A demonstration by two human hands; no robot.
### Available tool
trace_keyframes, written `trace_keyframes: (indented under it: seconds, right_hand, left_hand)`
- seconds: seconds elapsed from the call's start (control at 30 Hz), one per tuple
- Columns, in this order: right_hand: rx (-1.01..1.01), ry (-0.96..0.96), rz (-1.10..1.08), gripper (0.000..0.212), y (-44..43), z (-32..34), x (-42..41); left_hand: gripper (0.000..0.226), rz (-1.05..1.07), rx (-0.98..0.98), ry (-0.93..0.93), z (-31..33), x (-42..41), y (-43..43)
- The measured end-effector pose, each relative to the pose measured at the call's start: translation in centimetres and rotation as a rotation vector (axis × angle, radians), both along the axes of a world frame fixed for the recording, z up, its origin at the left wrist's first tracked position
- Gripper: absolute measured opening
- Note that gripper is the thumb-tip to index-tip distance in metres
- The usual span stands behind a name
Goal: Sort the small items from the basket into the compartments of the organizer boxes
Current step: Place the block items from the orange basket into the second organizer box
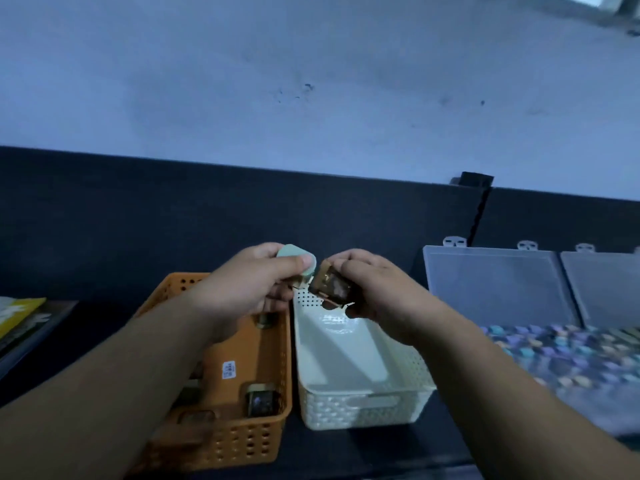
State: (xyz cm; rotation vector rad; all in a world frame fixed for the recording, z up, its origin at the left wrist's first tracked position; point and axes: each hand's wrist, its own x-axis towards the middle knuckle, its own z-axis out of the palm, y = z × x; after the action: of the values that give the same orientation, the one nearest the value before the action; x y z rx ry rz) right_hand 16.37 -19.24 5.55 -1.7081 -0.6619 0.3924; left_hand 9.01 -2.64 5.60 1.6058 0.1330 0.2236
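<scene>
Fingers of both hands are closed on small items, raised together above the gap between the two baskets. Left hand [249,285] pinches a pale green, rounded-corner piece [296,258], smooth and matte. Right hand [377,292] holds a brown boxy item [329,285] with a glossy, worn face; the two items sit just beside each other, perhaps touching.

Dark surface [104,244], flat and dull, carries everything.

Organizer boxes [568,355] at right: clear hard plastic, lids [491,282] standing open, compartments already holding many small pastel pieces, blurred.

Orange basket [242,441] at left: perforated plastic, sticker on its floor, a few brown boxy items left inside, one [261,403] near the front corner.

Cream basket [363,407] in the middle: woven-look walls, smooth floor, apparently bare.

Judgement: step in hand looks like separating or comparing the two pieces before sorting. Do it well by keeping a firm pinch on each over the cream basket, so a slip lands inside, then carrying each to a compartment of matching pieces.
</scene>
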Motion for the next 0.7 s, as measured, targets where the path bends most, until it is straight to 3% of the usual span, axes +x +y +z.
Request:
trace_keyframes:
  seconds: [0.2,0.5,0.7]
  right_hand:
    - [0.182,0.192,-0.083,0.021,-10.0,-0.6,-1.5]
    - [0.428,0.358,-0.166,0.031,-31.7,-3.0,-4.9]
    - [0.566,0.419,-0.346,0.014,-43.5,-4.8,-6.2]
  left_hand:
    - [0.007,-0.091,-0.209,0.036,0.0,1.1,-10.8]
    - [0.016,-0.263,-0.274,0.130,-1.5,1.5,-31.1]
    - [0.022,-0.419,-0.359,0.270,-3.1,1.9,-42.4]
